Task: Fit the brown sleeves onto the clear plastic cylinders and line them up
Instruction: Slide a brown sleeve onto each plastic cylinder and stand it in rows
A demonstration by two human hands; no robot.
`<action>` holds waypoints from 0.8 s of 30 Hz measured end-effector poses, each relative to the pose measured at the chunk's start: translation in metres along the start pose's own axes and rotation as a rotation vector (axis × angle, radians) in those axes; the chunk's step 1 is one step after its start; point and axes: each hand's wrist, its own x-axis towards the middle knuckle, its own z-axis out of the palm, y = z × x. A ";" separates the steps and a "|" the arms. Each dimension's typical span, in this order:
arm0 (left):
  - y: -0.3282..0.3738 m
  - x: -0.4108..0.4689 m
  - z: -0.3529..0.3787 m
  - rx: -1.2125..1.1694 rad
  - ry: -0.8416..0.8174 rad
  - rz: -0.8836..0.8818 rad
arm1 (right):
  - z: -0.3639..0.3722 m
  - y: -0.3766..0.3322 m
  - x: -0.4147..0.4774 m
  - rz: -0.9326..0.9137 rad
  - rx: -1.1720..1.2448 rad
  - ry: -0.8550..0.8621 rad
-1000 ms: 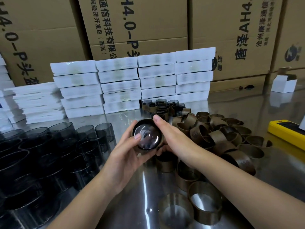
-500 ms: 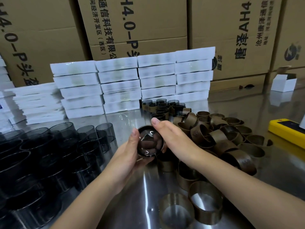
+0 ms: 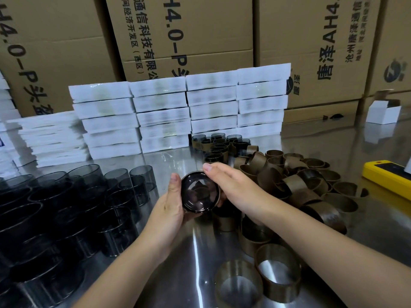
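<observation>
Gripping one clear cylinder (image 3: 200, 193) above the table (image 3: 178, 270), left hand (image 3: 170, 205) and right hand (image 3: 231, 185) both curled round its sides. Seemingly seating the brown sleeve (image 3: 219, 197); next, pressing flush, then standing among finished ones (image 3: 219, 144).

Soft, moderately bright indoor light falls from above. The steel tabletop (image 3: 178, 274) mirrors it: a thin white streak of glare runs down the near middle. The white faces of the boxes (image 3: 160, 103) are blown out, their print lost. The cylinders (image 3: 44, 218) at left read nearly black; the held cylinder (image 3: 200, 193) shows curved reflections in its clear end. Shadows are faint. The wide lens bows the cartons (image 3: 200, 41) and stretches the edges; the near sleeves (image 3: 278, 272) look slightly soft.
</observation>
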 end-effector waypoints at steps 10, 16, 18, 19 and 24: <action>-0.001 0.002 -0.002 -0.057 0.063 0.016 | 0.004 -0.007 -0.004 0.013 0.057 -0.056; 0.002 0.001 -0.005 -0.039 0.058 -0.006 | 0.004 -0.007 -0.005 0.004 0.123 -0.065; 0.003 0.001 -0.006 -0.037 0.070 -0.010 | 0.005 -0.006 -0.005 0.001 0.157 -0.074; 0.002 0.001 -0.006 -0.043 0.078 -0.011 | 0.006 -0.006 -0.005 -0.002 0.175 -0.080; 0.004 0.001 -0.003 -0.024 0.138 -0.003 | -0.002 -0.013 -0.008 0.030 0.289 -0.166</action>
